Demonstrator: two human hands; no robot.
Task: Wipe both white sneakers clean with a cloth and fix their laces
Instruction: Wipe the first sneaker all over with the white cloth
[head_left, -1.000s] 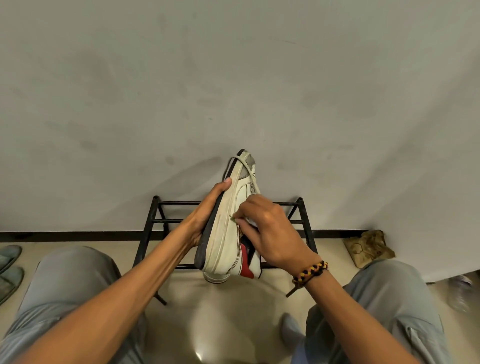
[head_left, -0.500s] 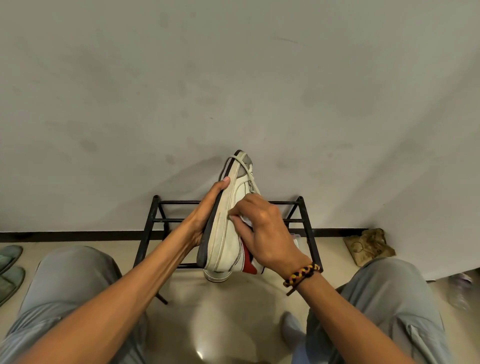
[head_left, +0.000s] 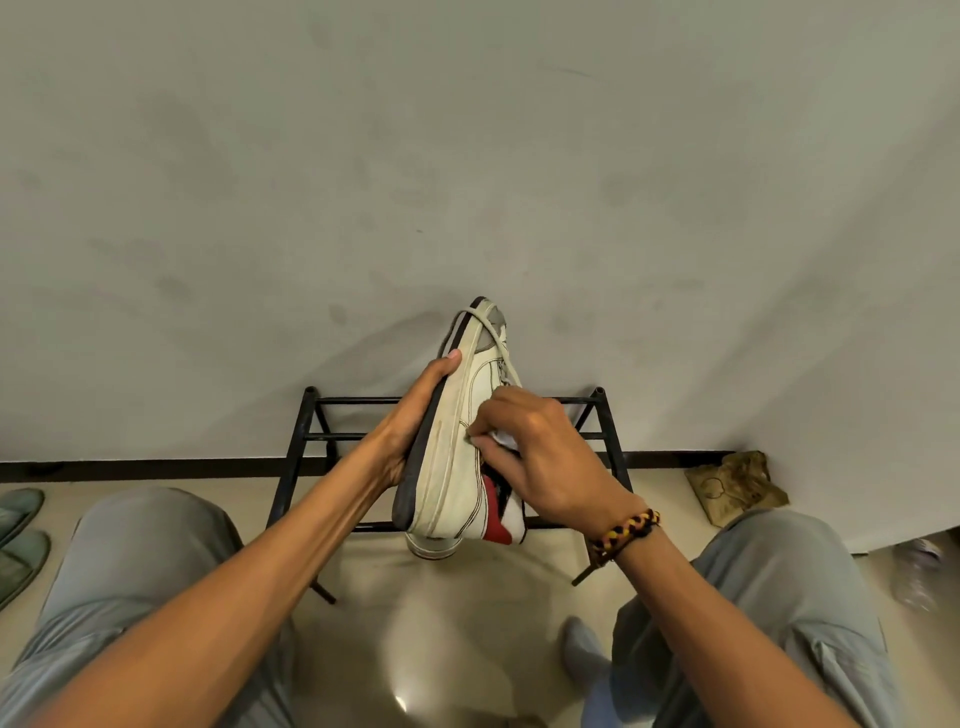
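Note:
A white sneaker (head_left: 451, 467) with a dark sole and a red heel patch is held up on its side, toe pointing away toward the wall. My left hand (head_left: 415, 415) grips it from the sole side, thumb on the sole's edge. My right hand (head_left: 535, 452) lies over the upper and pinches a small white cloth (head_left: 505, 437) against the shoe's side. A pale lace (head_left: 496, 338) runs loose over the toe. Part of a second sneaker (head_left: 434, 545) shows just below the held one; the rest is hidden.
A low black metal shoe rack (head_left: 311, 431) stands against the grey wall behind the shoe. Green slippers (head_left: 18, 540) lie at the far left. A crumpled brown bag (head_left: 735, 486) sits by the wall at right. My knees in grey trousers frame the tiled floor.
My right hand has slid a little back and forth along the shoe's side with the cloth. The left hand and the sneaker have barely moved.

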